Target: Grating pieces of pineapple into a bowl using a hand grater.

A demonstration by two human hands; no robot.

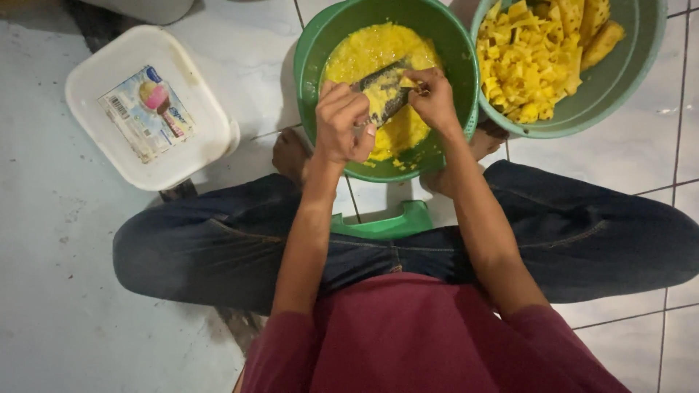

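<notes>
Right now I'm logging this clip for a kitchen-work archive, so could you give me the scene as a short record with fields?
Setting: person seated on a tiled floor, seen from above
Left hand: grips the lower end of a metal grater
Right hand: presses a small yellow piece against the grater
Under the hands: green basin holding yellow grated pulp
Top right: second green basin with yellow chunks
Left: white lidded tub with a picture label
</notes>
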